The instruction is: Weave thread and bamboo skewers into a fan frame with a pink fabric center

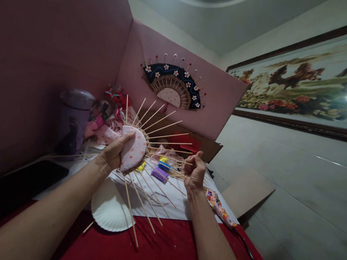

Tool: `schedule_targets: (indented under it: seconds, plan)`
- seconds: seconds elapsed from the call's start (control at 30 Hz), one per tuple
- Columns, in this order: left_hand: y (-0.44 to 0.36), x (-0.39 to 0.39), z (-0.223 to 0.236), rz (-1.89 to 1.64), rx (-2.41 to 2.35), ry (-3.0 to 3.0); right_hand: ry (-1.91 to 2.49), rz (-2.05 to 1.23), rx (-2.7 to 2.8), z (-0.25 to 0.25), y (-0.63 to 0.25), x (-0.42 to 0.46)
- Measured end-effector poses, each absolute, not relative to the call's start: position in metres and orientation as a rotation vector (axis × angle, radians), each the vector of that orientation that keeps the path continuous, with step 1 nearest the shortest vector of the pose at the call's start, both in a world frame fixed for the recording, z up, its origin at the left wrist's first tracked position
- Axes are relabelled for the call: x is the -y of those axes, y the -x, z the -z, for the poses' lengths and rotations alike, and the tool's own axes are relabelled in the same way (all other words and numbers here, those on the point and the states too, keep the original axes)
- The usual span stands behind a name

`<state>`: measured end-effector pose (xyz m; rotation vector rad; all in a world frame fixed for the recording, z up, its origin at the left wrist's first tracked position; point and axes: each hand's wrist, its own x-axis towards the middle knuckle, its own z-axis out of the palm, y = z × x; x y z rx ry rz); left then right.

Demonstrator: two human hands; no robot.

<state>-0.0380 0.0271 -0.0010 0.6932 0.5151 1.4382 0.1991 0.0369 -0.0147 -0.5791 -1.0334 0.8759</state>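
My left hand (115, 151) grips a half-round fan base (133, 150) covered in white cloth with small pink-orange spots, its thumb lying over the cloth. Thin wooden sticks (164, 128) spread out from the curved edge like rays, and a woven brown cord band runs along that edge. At the stick ends on the right, my right hand (195, 172) is closed, its fingers pinched around one or more sticks; whether it also holds cord is too small to tell. Below the base, a white scalloped paper plate (114, 207) lies on the table.
Yellow, blue and purple packets (159, 174) lie on the white sheet. A flower-patterned glue gun (220, 208) with a black cord rests at right. A lilac container (74, 121) and a cloth heap (110, 126) stand at left. A finished dark fan (175, 81) hangs on the pink board behind.
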Motion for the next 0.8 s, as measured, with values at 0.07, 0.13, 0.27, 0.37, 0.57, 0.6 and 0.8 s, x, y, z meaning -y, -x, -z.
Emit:
schedule_targets:
  seconds: [0.07, 0.13, 0.27, 0.37, 0.57, 0.6, 0.8]
  plan:
    - [0.0381, -0.0275, 0.0015, -1.447, -0.516, -0.692, 0.573, -0.876, 1.008, 0.0143, -0.199, -0.0366]
    - [0.0383, -0.0276, 0.0017, -1.451, -0.52, -0.689, 0.565, -0.883, 0.977, 0.0144, -0.1983, -0.0368]
    - [0.0388, -0.026, 0.0009, -1.443, -0.539, -0.699, 0.613, -0.783, 0.949, 0.0164, -0.196, -0.038]
    - [0.0392, -0.0256, 0.0006, -1.448, -0.547, -0.703, 0.665, -0.682, 0.977, 0.0181, -0.1943, -0.0379]
    - [0.0401, -0.0278, 0.0013, -1.468, -0.565, -0.703, 0.65, -0.686, 1.078, 0.0196, -0.1932, -0.0378]
    - [0.0401, -0.0276, 0.001, -1.464, -0.568, -0.705, 0.649, -0.707, 1.089, 0.0199, -0.1932, -0.0381]
    - [0.039, -0.0227, -0.0019, -1.454, -0.595, -0.719, 0.637, -0.812, 1.082, 0.0208, -0.1928, -0.0385]
